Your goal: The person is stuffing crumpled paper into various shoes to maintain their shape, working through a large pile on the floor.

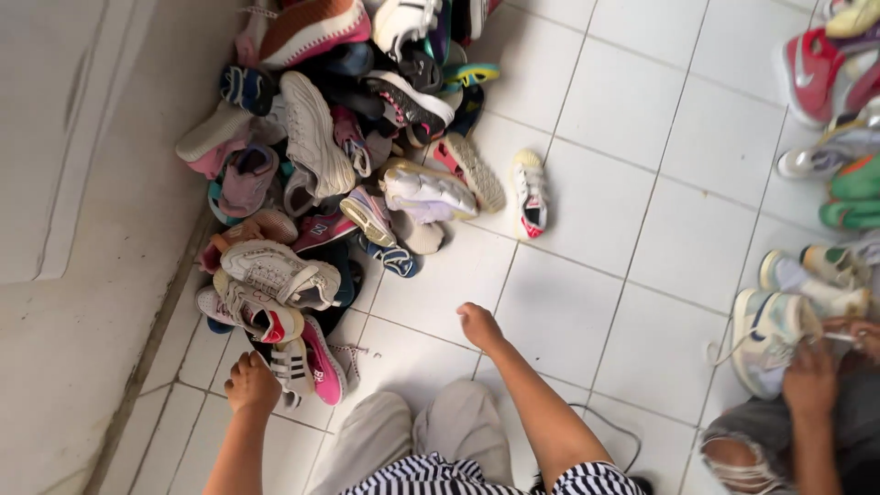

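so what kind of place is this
Probably a spot where used shoes get sorted or cleaned: a big pile of mixed sneakers lies on the white tiled floor against a wall, and a second person's hands work on a pale sneaker.
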